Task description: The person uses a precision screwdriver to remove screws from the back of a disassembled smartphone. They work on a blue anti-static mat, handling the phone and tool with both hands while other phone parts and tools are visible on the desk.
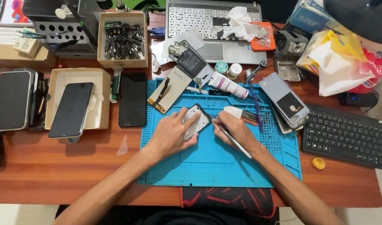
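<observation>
A small phone with its back open lies on the blue repair mat. My left hand presses down on the phone, fingers spread over it. My right hand sits just right of the phone and holds thin metal tweezers, their tip pointing at the phone's right edge. A detached screen panel with a flex cable and a phone battery assembly lie at the mat's far edge.
A black keyboard and grey phone back lie to the right. At left are a black phone, a phone in a cardboard box and a box of black parts. A laptop stands behind.
</observation>
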